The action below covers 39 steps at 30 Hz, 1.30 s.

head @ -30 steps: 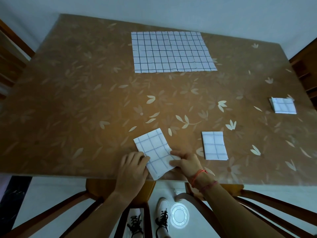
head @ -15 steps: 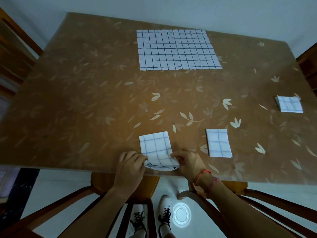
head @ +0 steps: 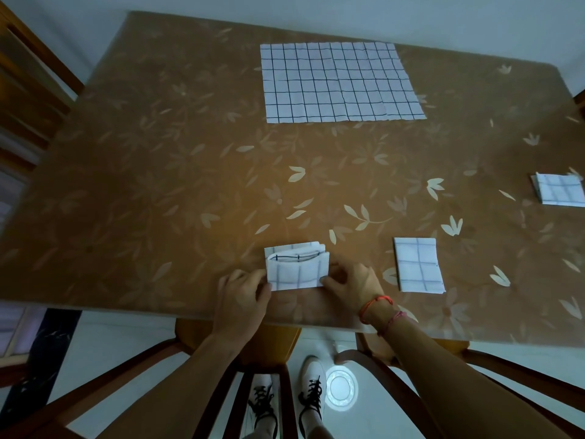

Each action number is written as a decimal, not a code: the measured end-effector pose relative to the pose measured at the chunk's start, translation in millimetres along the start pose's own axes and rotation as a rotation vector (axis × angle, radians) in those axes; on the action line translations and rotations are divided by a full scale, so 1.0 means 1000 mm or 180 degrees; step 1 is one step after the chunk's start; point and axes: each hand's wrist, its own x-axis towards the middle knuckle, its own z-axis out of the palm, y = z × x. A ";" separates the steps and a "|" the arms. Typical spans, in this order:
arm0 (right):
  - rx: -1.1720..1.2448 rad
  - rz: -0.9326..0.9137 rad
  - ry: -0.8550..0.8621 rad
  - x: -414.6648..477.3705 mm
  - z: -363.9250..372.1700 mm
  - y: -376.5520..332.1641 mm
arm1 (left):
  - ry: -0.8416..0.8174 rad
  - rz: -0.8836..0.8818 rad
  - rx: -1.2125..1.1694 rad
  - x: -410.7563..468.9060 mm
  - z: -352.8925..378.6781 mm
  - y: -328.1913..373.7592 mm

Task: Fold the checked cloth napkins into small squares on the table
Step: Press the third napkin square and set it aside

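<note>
A white checked napkin (head: 296,270) lies near the table's front edge, its near half turned up and over the far half, the fold still bulging open. My left hand (head: 243,296) pinches its left edge and my right hand (head: 351,286) pinches its right edge. A folded napkin (head: 418,264) lies flat to the right of my right hand. Another folded napkin (head: 560,193) sits at the right edge. A large unfolded checked napkin (head: 338,82) is spread flat at the far side.
The table (head: 158,185) has a brown leaf-patterned cover. Wooden chairs (head: 237,343) stand under the near edge, with my shoes on the white floor. Wooden furniture (head: 28,77) stands at the left.
Both hands lifted the napkin's near edge and carried it away from me over the far half. The napkin now shows about half its earlier length.
</note>
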 end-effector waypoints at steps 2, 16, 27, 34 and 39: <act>0.0132 0.0007 0.0089 0.010 0.008 0.004 | 0.0023 -0.0075 0.0011 0.003 0.000 0.001; -0.0126 -0.0476 0.0833 0.016 0.020 -0.005 | 0.0104 0.0849 0.0718 0.012 0.001 -0.007; -0.1549 -0.2088 0.0293 0.034 0.063 -0.040 | -0.0559 0.1050 0.1155 0.019 0.016 -0.024; -0.1751 -0.1998 0.0104 0.041 0.072 -0.034 | -0.0708 0.1051 0.1262 0.019 0.016 -0.026; -0.1899 -0.1829 0.0049 0.040 0.059 -0.018 | -0.0876 0.1066 0.1329 0.021 0.012 -0.025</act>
